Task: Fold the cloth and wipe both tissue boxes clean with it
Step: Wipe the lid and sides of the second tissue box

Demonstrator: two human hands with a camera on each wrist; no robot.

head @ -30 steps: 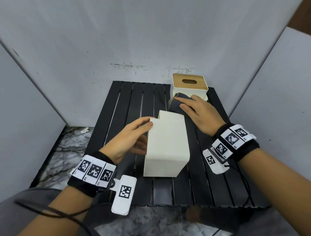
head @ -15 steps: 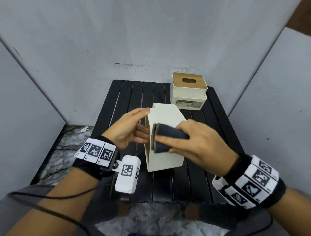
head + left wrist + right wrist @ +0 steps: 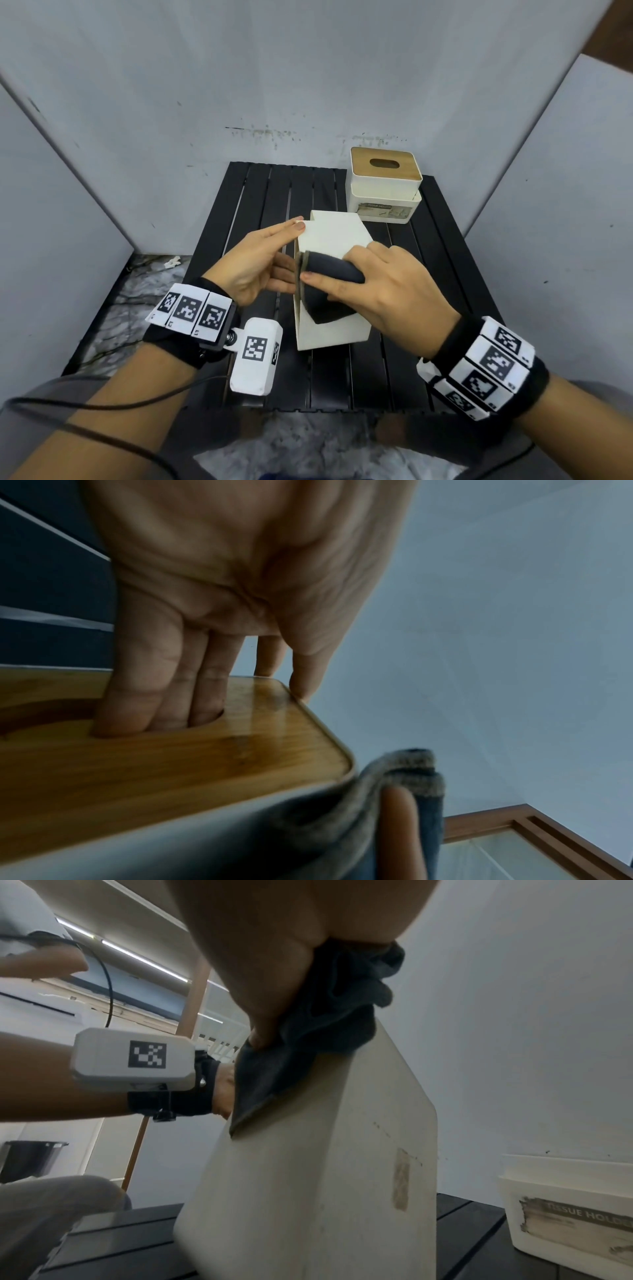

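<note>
Tissue box (image 3: 337, 240), white, lies tipped on its side at the middle of the black slatted desk (image 3: 260, 192), its wooden lid (image 3: 205, 753) facing the person's left. Left hand (image 3: 255, 265) steadies it: in the left wrist view three fingers (image 3: 137, 696) reach into the lid's slot, while the thumb lies along the upper edge of the box. Right hand (image 3: 387, 284) grips a folded dark cloth (image 3: 329, 291), thumb on the near fold and fingers curled over the far side, and presses it against the upturned face of the box near the lid edge; a corner of the cloth hangs down the near face. Second tissue box (image 3: 383, 186), also white with a wooden lid, stands upright at the far right corner of the desk, apart from both hands, with a worn label on its front.
</note>
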